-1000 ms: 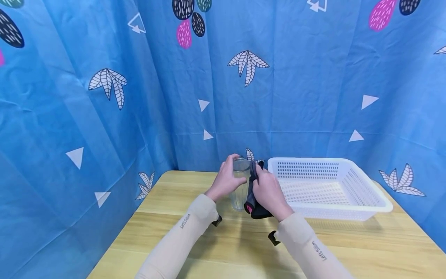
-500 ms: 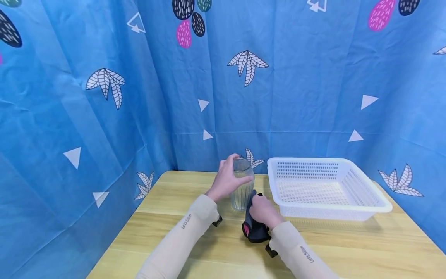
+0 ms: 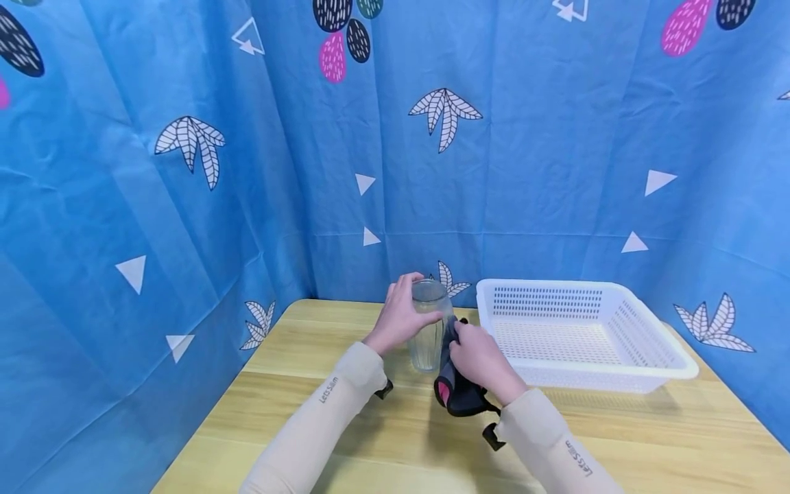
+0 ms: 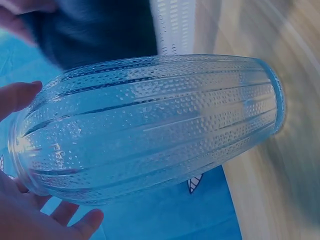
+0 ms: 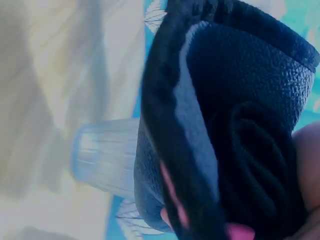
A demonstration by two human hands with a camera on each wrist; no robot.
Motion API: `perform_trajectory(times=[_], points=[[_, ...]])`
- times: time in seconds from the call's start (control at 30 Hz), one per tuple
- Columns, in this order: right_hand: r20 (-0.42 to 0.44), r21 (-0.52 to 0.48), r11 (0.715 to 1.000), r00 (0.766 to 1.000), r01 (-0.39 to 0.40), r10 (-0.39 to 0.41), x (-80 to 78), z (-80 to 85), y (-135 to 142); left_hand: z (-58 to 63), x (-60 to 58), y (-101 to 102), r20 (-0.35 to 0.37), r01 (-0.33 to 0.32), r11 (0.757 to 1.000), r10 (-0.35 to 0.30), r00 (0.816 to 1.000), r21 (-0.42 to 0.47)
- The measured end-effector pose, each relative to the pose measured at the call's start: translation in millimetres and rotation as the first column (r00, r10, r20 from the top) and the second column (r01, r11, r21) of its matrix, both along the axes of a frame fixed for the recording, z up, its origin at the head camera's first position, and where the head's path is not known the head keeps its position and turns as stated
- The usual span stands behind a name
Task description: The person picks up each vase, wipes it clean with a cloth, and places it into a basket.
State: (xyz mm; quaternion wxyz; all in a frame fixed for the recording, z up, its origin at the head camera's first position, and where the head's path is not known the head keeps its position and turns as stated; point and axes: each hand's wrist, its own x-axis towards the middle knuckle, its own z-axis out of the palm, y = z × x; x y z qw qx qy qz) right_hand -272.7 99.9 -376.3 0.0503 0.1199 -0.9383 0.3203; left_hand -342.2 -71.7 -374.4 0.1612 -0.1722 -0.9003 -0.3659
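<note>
A clear, ribbed glass vase (image 3: 426,346) stands upright on the table; its dimpled side (image 4: 150,125) fills the left wrist view. My left hand (image 3: 398,317) grips it near the rim, thumb on one side and fingers on the other. Bunched in my right hand (image 3: 480,357) is a dark grey cloth with black edging (image 3: 459,394) and a bit of pink showing. That cloth lies along the vase's right side in the head view. Its folds (image 5: 250,65) hide part of the vase and most of the right fingers in the right wrist view.
A white perforated plastic basket (image 3: 574,370) stands on the wooden table (image 3: 296,370), right of the hands. Behind the table hangs a blue patterned curtain (image 3: 524,171). Dark wrist cameras (image 3: 492,436) sit under the wrists.
My right hand and the cloth slid down the vase's right side, then partway back up. The left hand keeps its grip, and the vase stays in place.
</note>
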Motion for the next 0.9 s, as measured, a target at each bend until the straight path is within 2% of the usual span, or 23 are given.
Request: perform_trajectory(times=[0.2,0.37,0.47,0.57,0.67,0.9], points=[[-0.162,0.017,1.000,0.987,0.020,-0.018,-1.5,20.5,0.3,0.7,-1.8,-0.3,0.028,0.010,1.000,-0.010,1.000,-0.009],[-0.254,-0.002,0.998,0.965,0.058,-0.056,-9.1,22.7,0.3,2.4,-2.1,0.5,0.041,0.034,0.999,-0.034,0.999,-0.001],[-0.217,0.012,0.997,0.973,0.079,-0.075,-15.9,12.7,2.0,3.5,-2.4,2.0,0.039,0.047,0.999,-0.047,0.998,0.007],[-0.099,0.027,0.997,0.992,0.077,-0.074,-23.0,-3.0,2.5,3.5,-2.5,2.9,0.037,0.056,0.998,-0.057,0.998,0.012],[0.000,0.044,0.998,0.999,0.054,-0.054,-28.4,-20.7,0.6,2.4,-2.7,3.0,0.035,0.058,0.998,-0.058,0.998,0.010],[0.037,0.116,0.993,0.999,-0.001,-0.003,-30.7,-55.5,-5.9,-2.4,-3.3,3.6,0.026,0.050,0.999,-0.051,0.998,0.019]])
